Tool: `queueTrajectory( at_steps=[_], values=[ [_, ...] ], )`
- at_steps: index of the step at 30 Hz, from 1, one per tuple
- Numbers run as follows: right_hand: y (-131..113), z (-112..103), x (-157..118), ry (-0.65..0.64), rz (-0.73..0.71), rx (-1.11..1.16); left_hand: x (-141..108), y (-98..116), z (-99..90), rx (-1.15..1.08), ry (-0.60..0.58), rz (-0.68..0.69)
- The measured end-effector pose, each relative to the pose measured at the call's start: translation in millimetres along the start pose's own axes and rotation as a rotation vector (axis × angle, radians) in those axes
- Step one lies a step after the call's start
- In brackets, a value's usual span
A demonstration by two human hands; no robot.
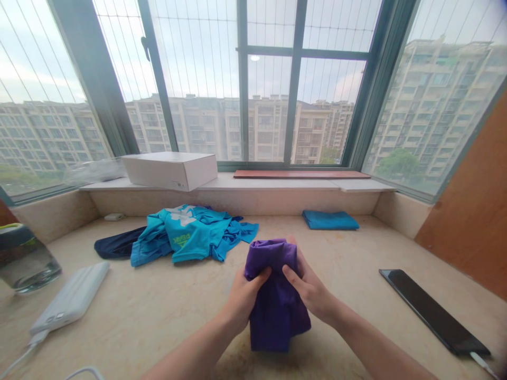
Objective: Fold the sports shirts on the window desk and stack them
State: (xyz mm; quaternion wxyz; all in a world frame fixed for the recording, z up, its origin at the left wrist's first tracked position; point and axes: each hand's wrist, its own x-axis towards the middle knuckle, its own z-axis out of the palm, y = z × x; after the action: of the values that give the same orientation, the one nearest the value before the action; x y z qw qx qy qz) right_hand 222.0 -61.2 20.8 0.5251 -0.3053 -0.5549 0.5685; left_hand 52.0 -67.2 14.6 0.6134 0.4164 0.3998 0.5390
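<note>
A partly folded purple cloth garment point(273, 301) is held up between my two hands over the stone sill, its lower end hanging down. My left hand point(247, 293) grips its left side, thumb across the front. On the right side my right hand point(311, 287) does the same, with its fingers behind the cloth. The exact kind of garment cannot be made out. Behind it to the left lies a loose heap of bright blue shirts point(198, 232) with a dark navy cloth point(119, 243) under its left end. A neatly folded blue cloth point(330, 220) rests at the back right.
A white power bank point(71, 295) with a cable and a clear water bottle point(29, 258) stand at left. At right lies a black phone point(433, 311), plugged in. A white box point(170, 170) and a reddish board point(301, 174) sit on the ledge below the window.
</note>
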Motion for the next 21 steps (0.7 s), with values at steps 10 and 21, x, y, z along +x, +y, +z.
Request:
queueTrajectory(
  at_steps=[10, 21],
  values=[
    [-8.5, -3.7, -2.2, -0.125, 0.455, 0.029, 3.5, 3.0, -0.4, -0.060, 0.081, -0.008],
    [15.8, -46.9, 38.3, 0.360, 0.321, 0.214, 30.0, 1.6, -26.0, 0.098, 0.163, -0.247]
  ],
)
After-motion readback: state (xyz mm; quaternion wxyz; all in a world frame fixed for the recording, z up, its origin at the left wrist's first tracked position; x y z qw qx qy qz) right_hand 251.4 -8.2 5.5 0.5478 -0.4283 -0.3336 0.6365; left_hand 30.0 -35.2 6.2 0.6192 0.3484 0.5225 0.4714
